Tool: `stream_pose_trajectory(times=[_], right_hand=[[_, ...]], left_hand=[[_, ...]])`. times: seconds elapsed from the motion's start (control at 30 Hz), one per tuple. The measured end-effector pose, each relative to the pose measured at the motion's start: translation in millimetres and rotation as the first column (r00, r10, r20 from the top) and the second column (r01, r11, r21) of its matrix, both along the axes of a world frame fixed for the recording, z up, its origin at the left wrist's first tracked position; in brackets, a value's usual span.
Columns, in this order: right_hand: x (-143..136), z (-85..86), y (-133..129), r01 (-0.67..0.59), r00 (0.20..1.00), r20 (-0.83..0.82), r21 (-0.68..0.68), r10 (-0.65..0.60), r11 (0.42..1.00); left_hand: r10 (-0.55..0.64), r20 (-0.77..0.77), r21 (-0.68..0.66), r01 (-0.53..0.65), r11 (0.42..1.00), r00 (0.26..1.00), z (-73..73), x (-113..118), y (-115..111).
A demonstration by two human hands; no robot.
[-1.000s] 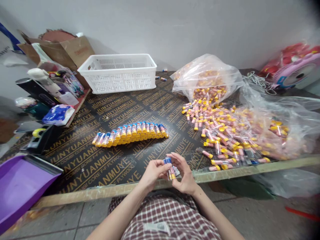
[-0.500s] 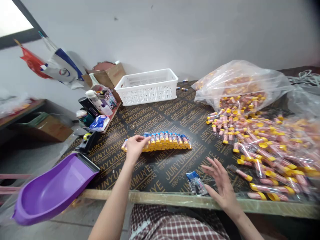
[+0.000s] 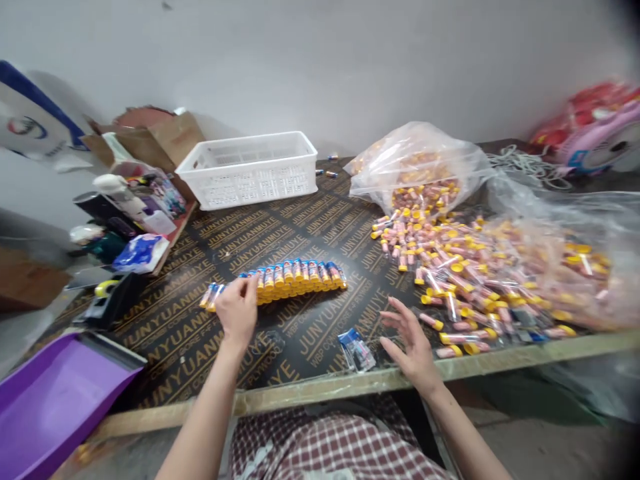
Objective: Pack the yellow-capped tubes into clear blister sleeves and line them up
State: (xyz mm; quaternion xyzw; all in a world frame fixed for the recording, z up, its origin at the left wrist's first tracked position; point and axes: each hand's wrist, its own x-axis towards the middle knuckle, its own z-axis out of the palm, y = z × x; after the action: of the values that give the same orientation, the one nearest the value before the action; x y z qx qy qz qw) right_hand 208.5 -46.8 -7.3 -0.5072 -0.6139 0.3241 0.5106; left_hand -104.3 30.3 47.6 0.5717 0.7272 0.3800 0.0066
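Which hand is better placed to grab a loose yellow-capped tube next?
Probably the right hand: it is open, seemingly empty, and near the loose yellow-capped tubes. The left hand is farther off, at the row of blue-and-yellow tubes.

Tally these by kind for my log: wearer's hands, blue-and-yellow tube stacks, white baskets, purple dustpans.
Hands, left hand and right hand: 2
Blue-and-yellow tube stack: 1
White basket: 1
Purple dustpan: 1
Total: 5
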Motion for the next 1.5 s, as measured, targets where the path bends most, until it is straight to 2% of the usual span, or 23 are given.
stream_pose_trajectory(times=[0.03, 0.07, 0.13, 0.17, 0.23, 0.33, 0.43, 0.6, 0.77, 0.83, 0.9, 0.97, 1.03, 1.1, 1.2, 1.33, 1.4, 1.5], right_hand=[[1.0, 0.6, 1.1, 0.020, 1.000, 0.011, 0.001, -0.021, 1.000], [1.7, 0.8, 2.3, 0.043, 0.999, 0.027, 0.003, -0.043, 0.999], [3.0, 0.0, 5.4, 0.089, 0.992, 0.083, 0.017, -0.090, 0.996], [4.4, -1.2, 7.2, 0.115, 0.985, 0.130, 0.032, -0.118, 0.993], [10.8, -5.5, 11.2, 0.173, 0.946, 0.263, 0.078, -0.188, 0.982], [32.1, -15.3, 16.8, 0.293, 0.796, 0.510, 0.146, -0.325, 0.945], [60.8, -24.2, 19.9, 0.386, 0.664, 0.631, 0.171, -0.402, 0.906], [90.1, -32.4, 21.1, 0.414, 0.616, 0.676, 0.157, -0.403, 0.896], [82.3, -33.5, 21.7, 0.372, 0.666, 0.652, 0.131, -0.363, 0.919], [70.9, -29.1, 20.6, 0.328, 0.716, 0.621, 0.107, -0.321, 0.939], [55.9, -20.6, 18.0, 0.272, 0.766, 0.584, 0.086, -0.270, 0.958], [38.8, -9.0, 13.7, 0.227, 0.835, 0.503, 0.055, -0.223, 0.972], [21.2, 3.3, 8.1, 0.193, 0.911, 0.370, 0.007, -0.181, 0.981], [5.1, 13.1, 2.3, 0.158, 0.957, 0.250, -0.011, -0.150, 0.987], [-13.5, 19.6, -5.1, 0.106, 0.983, 0.149, 0.025, -0.109, 0.994], [-26.5, 17.1, -11.8, 0.089, 0.992, 0.090, 0.043, -0.092, 0.995], [-29.3, 15.0, -14.2, 0.095, 0.990, 0.099, 0.049, -0.099, 0.994], [-31.6, 13.5, -16.2, 0.096, 0.985, 0.133, 0.078, -0.105, 0.992]], left_hand=[[-0.115, 0.090, -0.030, 0.118, 0.993, 0.989, -8.9, 19.3, -7.5], [-0.249, 0.193, -0.096, 0.271, 0.958, 0.949, -19.4, 39.7, -15.1], [-0.443, 0.284, -0.243, 0.511, 0.824, 0.850, -42.6, 79.2, -29.1], [-0.485, 0.295, -0.306, 0.562, 0.768, 0.824, -53.6, 95.9, -34.8], [-0.507, 0.286, -0.403, 0.583, 0.706, 0.813, -71.1, 119.8, -43.2], [-0.492, 0.279, -0.441, 0.565, 0.698, 0.825, -83.7, 132.4, -48.2], [-0.493, 0.302, -0.417, 0.578, 0.702, 0.816, -84.6, 130.7, -49.1], [-0.518, 0.356, -0.337, 0.624, 0.705, 0.778, -83.6, 128.3, -53.5], [-0.459, 0.390, -0.276, 0.577, 0.769, 0.798, -85.3, 127.8, -55.9], [-0.418, 0.485, -0.262, 0.584, 0.768, 0.768, -83.2, 127.0, -54.3], [-0.314, 0.691, -0.236, 0.613, 0.754, 0.651, -79.2, 126.0, -51.5], [-0.139, 0.889, -0.192, 0.630, 0.753, 0.437, -73.3, 124.3, -48.4], [0.011, 0.972, -0.155, 0.609, 0.778, 0.233, -66.5, 121.6, -45.6], [0.080, 0.990, -0.134, 0.571, 0.810, 0.119, -59.9, 118.1, -43.2], [0.126, 0.992, -0.121, 0.527, 0.841, 0.026, -53.6, 112.2, -39.8], [0.191, 0.979, -0.134, 0.471, 0.872, -0.075, -54.4, 106.1, -36.2], [0.204, 0.974, -0.143, 0.439, 0.887, -0.096, -56.7, 104.3, -34.9], [0.210, 0.975, -0.163, 0.399, 0.903, -0.079, -59.0, 102.8, -33.8]])
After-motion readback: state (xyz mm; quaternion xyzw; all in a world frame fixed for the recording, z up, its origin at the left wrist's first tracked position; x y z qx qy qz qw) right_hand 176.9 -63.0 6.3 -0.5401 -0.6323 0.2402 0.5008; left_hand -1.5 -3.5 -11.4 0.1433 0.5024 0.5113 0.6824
